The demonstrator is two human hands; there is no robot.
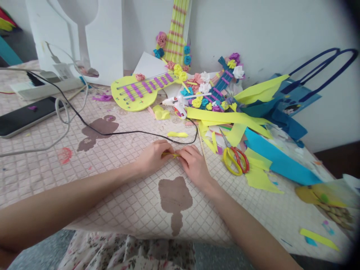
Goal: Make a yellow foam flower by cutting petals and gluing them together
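Between my two hands, low over the quilted tablecloth, is a small strip of yellow crepe paper. My left hand pinches one end of it and my right hand pinches the other. Most of the paper is hidden by my fingers. Just beyond my hands lies a loose yellow paper piece. To the right of my right hand rest scissors with yellow and red handles, next to a thin wooden stick. A white glue gun lies farther back, its black cord curving past my hands.
Yellow and blue paper guitars with paper flowers stand at the back. Yellow crepe sheets and a blue strip spread to the right, before a blue bag. A phone and power strip are at left.
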